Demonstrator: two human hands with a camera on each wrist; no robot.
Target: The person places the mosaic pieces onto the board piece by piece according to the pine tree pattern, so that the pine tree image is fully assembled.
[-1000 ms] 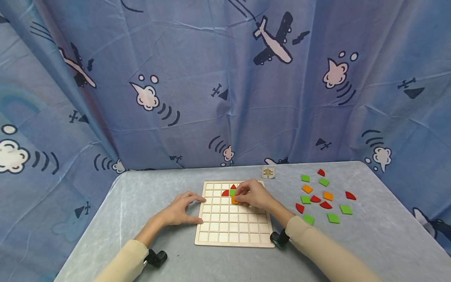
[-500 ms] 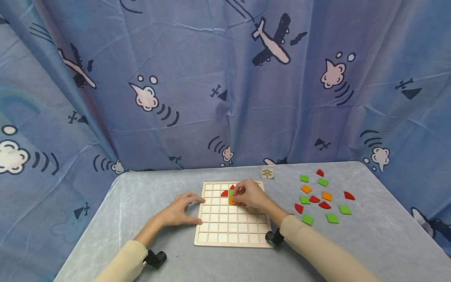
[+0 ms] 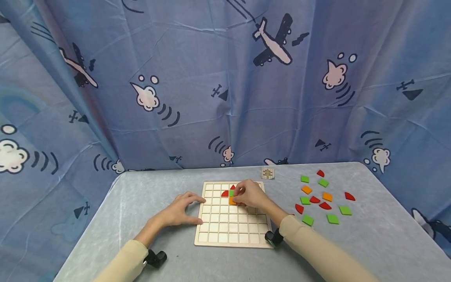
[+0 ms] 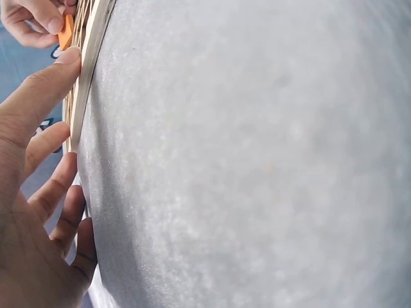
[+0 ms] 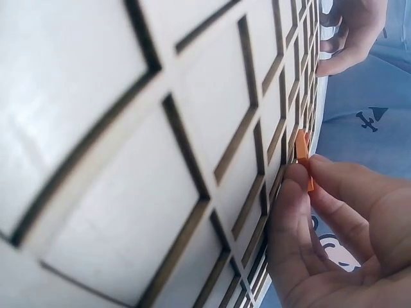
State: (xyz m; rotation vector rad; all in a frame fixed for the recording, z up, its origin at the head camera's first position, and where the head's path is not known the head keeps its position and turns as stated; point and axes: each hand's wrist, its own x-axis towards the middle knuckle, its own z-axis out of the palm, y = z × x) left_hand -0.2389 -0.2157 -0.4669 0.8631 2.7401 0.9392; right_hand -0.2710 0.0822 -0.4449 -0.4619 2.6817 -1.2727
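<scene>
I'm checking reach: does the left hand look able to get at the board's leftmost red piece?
Probably yes: only bare board cells lie between the left hand and that leftmost red piece; the right hand is beyond it.

Bright, soft, even light in the head view. Left wrist view: the grey surface [image 4: 257,160] looks blurred, softly shadowed beside the board [image 4: 87,70]. Right wrist view: pale glare whitens the board's nearest part.
</scene>
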